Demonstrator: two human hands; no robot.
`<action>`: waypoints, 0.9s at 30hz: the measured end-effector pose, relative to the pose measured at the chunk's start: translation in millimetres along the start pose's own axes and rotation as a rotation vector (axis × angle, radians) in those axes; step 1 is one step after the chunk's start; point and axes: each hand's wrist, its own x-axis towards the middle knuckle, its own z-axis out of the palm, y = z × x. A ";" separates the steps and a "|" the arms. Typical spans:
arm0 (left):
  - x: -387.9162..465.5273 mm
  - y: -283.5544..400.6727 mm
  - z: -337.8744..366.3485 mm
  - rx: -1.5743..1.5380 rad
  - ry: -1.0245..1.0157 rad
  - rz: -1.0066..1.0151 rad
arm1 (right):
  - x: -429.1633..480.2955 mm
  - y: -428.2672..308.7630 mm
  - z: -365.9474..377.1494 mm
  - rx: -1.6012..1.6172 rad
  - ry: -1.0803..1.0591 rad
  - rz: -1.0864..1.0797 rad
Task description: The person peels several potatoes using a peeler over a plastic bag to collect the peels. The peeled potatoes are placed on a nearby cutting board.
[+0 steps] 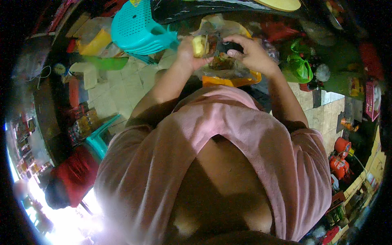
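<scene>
My left hand (pixel 187 54) grips a pale yellow, peeled-looking piece of produce (pixel 200 46), perhaps a potato. Facing it from the right, my right hand (pixel 255 52) curls its thumb and fingers around a dark-handled tool (pixel 229 46), which looks like a peeler. The tool's head is close to the produce; blur hides whether they touch. Beneath both hands lies an open plastic bag with orange-yellow edges (pixel 231 81). Brownish scraps (pixel 222 62), probably peelings, are inside it.
Stacked turquoise plastic stools (pixel 137 29) stand at upper left, beside a black surface (pixel 196 11). A green plastic bag (pixel 301 70) is on the right. Pale floor tiles (pixel 116 88) show on the left. Behind at lower left is a person in red (pixel 75 174).
</scene>
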 end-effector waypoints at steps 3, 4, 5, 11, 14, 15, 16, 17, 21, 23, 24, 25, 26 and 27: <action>5.0 2.5 -1.3 0.100 -0.012 0.001 | 0.1 -6.1 -1.7 -0.085 0.031 0.065; 3.5 3.3 -3.2 0.099 -0.011 -0.023 | 0.0 -12.4 -4.8 -0.153 0.060 0.141; 1.9 3.9 -5.1 0.097 -0.010 -0.047 | -0.2 -16.1 -6.2 -0.220 0.088 0.216; -7.6 5.1 6.1 0.069 0.034 0.013 | -2.1 -23.8 5.6 -0.464 0.178 0.001; -2.4 5.1 0.0 0.100 -0.026 0.011 | 1.7 -32.1 14.1 -0.476 0.166 -0.111; 1.0 4.4 -3.2 0.115 -0.046 0.004 | 3.1 -33.3 15.8 -0.477 0.163 -0.134; 2.6 3.1 -5.4 0.129 -0.078 0.036 | 4.0 -34.6 15.9 -0.497 0.146 -0.126; 4.0 1.6 -7.5 0.143 -0.109 0.067 | 4.6 -34.7 14.4 -0.504 0.131 -0.120; 13.2 -3.9 -12.7 0.082 -0.206 0.161 | 8.7 -30.6 13.8 -0.497 0.096 -0.105; 5.3 -4.6 -5.2 0.067 -0.181 0.164 | 9.5 -26.1 14.3 -0.464 0.093 -0.090; 0.1 -3.8 -1.6 0.059 -0.166 0.166 | 10.0 -24.0 14.4 -0.434 0.090 -0.079; 5.8 -4.0 -6.5 0.112 -0.117 0.165 | 10.5 -21.6 14.3 -0.405 0.087 -0.069; 16.4 -4.5 -15.1 0.165 -0.068 0.164 | 11.0 -19.0 13.8 -0.350 0.071 -0.063; 18.2 -3.8 -15.4 0.219 -0.021 0.160 | 11.4 -15.7 12.6 -0.298 0.057 -0.054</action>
